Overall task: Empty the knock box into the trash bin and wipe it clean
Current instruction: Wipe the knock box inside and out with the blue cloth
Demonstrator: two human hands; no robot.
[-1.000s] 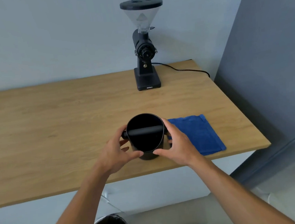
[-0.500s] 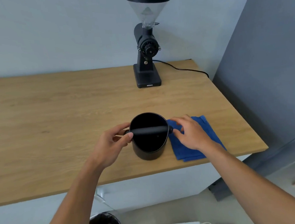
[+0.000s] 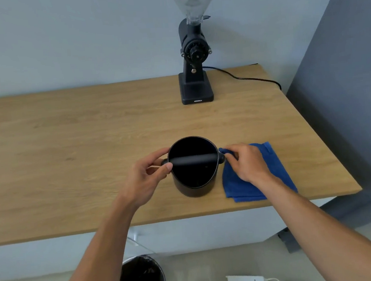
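A black round knock box (image 3: pixel 195 185) with a crossbar stands upright near the front edge of the wooden table (image 3: pixel 68 150). My left hand (image 3: pixel 145 179) grips its left side, thumb and forefinger at the bar's left end. Just right of the box lies a folded blue cloth (image 3: pixel 272 173); my right hand (image 3: pixel 247 164) rests on it and pinches its near-left corner beside the bar's right end. A black-lined trash bin (image 3: pixel 142 278) stands on the floor under the table's front edge, between my forearms.
A black coffee grinder (image 3: pixel 194 61) with a clear hopper stands at the back of the table, its cable (image 3: pixel 242 78) trailing right to the table edge. A grey wall panel (image 3: pixel 343 81) borders the table's right side. A white power strip (image 3: pixel 246 279) lies on the floor.
My right hand left the knock box, moved right onto the blue cloth and closed on its corner. My left hand shifted up to the bar's left end. The box stayed put.
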